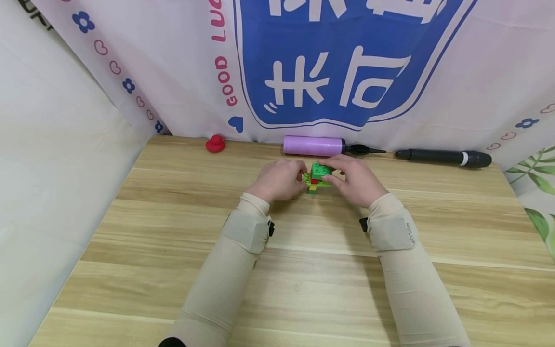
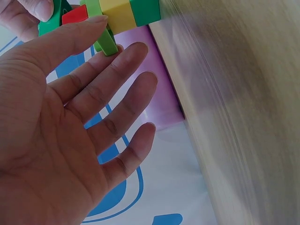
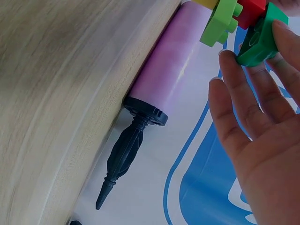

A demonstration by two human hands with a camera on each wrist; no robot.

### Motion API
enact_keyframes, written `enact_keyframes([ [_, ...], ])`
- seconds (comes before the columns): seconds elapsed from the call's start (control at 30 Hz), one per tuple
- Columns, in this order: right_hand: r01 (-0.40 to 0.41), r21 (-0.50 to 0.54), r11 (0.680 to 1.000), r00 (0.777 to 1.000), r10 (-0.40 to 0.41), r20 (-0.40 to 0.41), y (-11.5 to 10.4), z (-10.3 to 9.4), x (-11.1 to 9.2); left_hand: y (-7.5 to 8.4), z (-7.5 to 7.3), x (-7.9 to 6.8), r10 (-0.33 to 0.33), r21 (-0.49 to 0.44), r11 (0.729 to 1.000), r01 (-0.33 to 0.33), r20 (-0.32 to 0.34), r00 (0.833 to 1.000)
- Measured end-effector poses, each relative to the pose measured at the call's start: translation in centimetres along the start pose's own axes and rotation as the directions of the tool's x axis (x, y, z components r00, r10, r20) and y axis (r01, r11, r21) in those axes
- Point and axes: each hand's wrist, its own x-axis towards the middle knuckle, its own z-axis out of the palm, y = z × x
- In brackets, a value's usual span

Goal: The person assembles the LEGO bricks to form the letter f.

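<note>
A small stack of toy building bricks stands on the table around the middle of the head view. From the bottom it has a green brick [image 2: 145,11], a yellow brick [image 2: 118,14], a long light green plate [image 3: 219,23], a red brick [image 3: 251,11] and a green brick [image 1: 321,169] on top. My left hand [image 1: 281,179] pinches the left end of the light green plate between thumb and index finger, its other fingers spread loosely. On the opposite side, my right hand [image 1: 357,180] pinches the top green brick, which sits offset and tilted over the red one.
Behind the bricks, along the table's [image 1: 303,289] back edge, lies a purple hand pump [image 1: 313,145] with a black nozzle. A black microphone-like object [image 1: 442,157] lies to its right. A red rubber duck [image 1: 215,143] sits at the back left, before a printed cloth [image 1: 182,72].
</note>
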Motion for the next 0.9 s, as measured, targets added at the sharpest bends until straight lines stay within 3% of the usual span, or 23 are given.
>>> enact_keyframes([
  [0.37, -0.018, 0.005, 1.000, 1.000, 0.018, 0.018, -0.27, 0.08, -0.02, 0.08, 0.18, 0.03, -0.001, 0.000, 1.000, 0.001, 0.000, 1.000],
  [0.9, 0.026, -0.047, 0.999, 1.000, -0.025, 0.003, -0.73, 0.16, -0.03, 0.10, 0.08, 0.02, 0.009, 0.008, 1.000, -0.009, 0.000, 1.000],
])
